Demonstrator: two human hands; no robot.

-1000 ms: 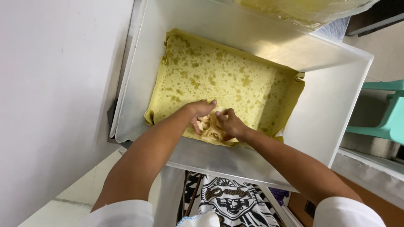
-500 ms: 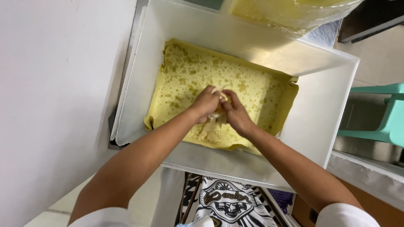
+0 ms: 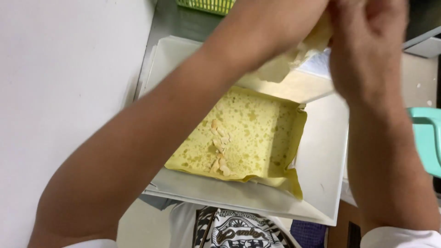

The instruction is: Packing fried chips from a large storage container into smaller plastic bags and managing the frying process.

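A white rectangular tray (image 3: 321,183) holds a thin yellow speckled crepe sheet (image 3: 257,133). A short line of pale crumbly pieces (image 3: 219,149) lies along the sheet's left half. Both my hands are raised close to the camera, above the tray's far end. My left hand (image 3: 294,18) is mostly cut off by the top edge, and its forearm crosses the view from the lower left. My right hand (image 3: 367,41) shows its back, fingers curled onto a pale yellow soft piece (image 3: 294,62) between the two hands. The piece is blurred.
A second white tray (image 3: 303,89) with pale contents overlaps the far end of the first. A green basket (image 3: 206,4) sits at the top, on a metal counter (image 3: 172,23). A white surface (image 3: 59,92) fills the left. A teal stool (image 3: 425,138) stands at the right.
Both hands have lifted off the crepe sheet and risen toward the camera and the far end. A line of pale pieces now lies where they were pressing.
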